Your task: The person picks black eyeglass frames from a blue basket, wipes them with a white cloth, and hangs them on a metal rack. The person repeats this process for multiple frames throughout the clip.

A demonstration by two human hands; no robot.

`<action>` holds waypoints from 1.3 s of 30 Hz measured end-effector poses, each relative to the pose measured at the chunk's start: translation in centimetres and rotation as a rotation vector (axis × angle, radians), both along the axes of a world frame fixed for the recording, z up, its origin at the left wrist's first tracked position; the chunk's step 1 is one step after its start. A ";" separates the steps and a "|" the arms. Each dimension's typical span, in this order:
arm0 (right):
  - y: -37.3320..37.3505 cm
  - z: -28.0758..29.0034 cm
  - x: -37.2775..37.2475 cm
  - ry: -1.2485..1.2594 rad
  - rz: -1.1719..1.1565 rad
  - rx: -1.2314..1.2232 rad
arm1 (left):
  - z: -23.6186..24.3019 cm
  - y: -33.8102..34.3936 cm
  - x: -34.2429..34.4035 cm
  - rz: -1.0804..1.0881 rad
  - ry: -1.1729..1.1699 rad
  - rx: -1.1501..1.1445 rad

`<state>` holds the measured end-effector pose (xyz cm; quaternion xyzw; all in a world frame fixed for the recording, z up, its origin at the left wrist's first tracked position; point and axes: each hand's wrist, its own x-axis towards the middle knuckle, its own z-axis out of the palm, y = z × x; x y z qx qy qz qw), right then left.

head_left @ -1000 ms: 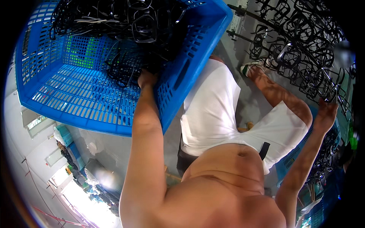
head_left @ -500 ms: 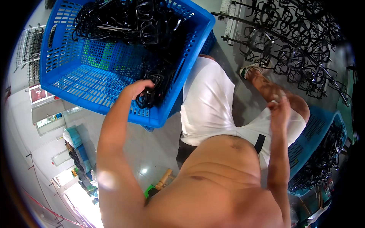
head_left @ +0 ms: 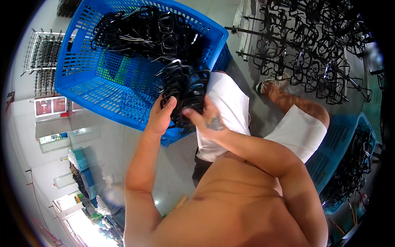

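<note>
While both hands (head_left: 161, 117) (head_left: 205, 119) clutch black frames (head_left: 185, 88), blue crate rim (head_left: 173, 133) touches them.

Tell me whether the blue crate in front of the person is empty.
No, the blue crate holds a heap of black frames along its far side, and both hands grip a bunch of frames at its near rim.

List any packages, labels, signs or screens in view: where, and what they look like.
Red-and-white rectangular sign or poster: far left on the pale wall, below a wire rack; print too small to tell.
Stacked teal and blue packs or bins: lower left by the wall, blurred.
No screen shows; nothing labelled on the blue plastic crate.
</note>
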<state>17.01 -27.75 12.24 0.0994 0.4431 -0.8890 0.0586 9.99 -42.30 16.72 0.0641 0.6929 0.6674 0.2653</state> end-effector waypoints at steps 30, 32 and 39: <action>15.6 -1.4 11.1 0.174 -0.341 -0.108 | -2.1 9.6 -0.5 0.135 0.610 -0.468; 15.6 -0.2 10.5 0.186 -0.390 -0.271 | -4.5 7.0 3.5 -0.054 0.565 -0.084; 13.5 3.7 8.4 -0.333 -0.114 -0.620 | -3.9 14.9 7.9 -0.327 1.009 -0.182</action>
